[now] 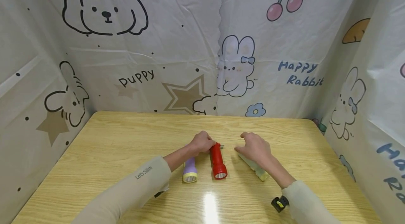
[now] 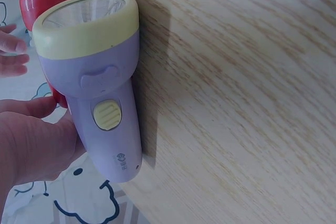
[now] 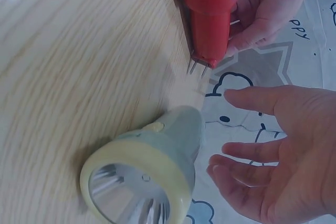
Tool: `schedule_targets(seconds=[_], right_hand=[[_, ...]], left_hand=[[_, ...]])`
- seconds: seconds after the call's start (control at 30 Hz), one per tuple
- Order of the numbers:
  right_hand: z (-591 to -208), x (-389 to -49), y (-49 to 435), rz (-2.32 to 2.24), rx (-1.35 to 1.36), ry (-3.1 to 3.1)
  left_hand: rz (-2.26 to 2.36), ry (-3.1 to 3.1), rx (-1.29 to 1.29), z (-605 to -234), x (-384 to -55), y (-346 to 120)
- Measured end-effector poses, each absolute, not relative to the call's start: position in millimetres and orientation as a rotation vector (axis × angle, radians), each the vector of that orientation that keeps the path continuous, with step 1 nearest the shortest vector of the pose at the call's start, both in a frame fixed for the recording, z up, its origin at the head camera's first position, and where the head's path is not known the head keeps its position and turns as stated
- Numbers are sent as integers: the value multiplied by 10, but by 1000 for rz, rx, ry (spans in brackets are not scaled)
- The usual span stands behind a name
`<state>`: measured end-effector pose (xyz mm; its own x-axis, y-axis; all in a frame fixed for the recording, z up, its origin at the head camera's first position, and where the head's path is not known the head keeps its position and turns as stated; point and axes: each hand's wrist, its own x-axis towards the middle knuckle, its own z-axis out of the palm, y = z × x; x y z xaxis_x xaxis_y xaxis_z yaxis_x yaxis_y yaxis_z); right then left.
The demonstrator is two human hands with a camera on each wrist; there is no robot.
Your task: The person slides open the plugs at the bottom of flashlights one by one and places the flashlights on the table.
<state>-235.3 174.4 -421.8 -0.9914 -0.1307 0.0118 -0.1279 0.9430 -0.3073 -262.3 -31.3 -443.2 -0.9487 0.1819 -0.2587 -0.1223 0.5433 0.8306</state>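
Left hand [image 1: 200, 143] pinches red flashlight [image 1: 217, 160] by tail on table [image 1: 142, 136], likely steadying it; purple flashlight [image 1: 190, 165] beside. Right hand [image 1: 255, 146] empty, fingers apart, near pale-green flashlight [image 3: 169, 145]. Lamp ends face sleeves [image 1: 139, 181], probably leaving tails reachable.

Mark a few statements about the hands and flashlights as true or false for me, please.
1. The red flashlight lies between the purple flashlight and the pale green flashlight. True.
2. The right hand grips the pale green flashlight. False: the right hand holds nothing.
3. Metal prongs stick out at the red flashlight's tail. True.
4. The purple flashlight's switch is red. False: the switch is pale yellow.
5. The left hand touches the red flashlight. True.
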Motion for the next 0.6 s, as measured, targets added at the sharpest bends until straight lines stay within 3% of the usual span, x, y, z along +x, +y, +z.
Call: schedule_targets(seconds=[0.6], right_hand=[[-4223, -2302, 1874, -372, -133, 2976]], left_hand=[[1354, 2483, 57, -4428, -2623, -321]])
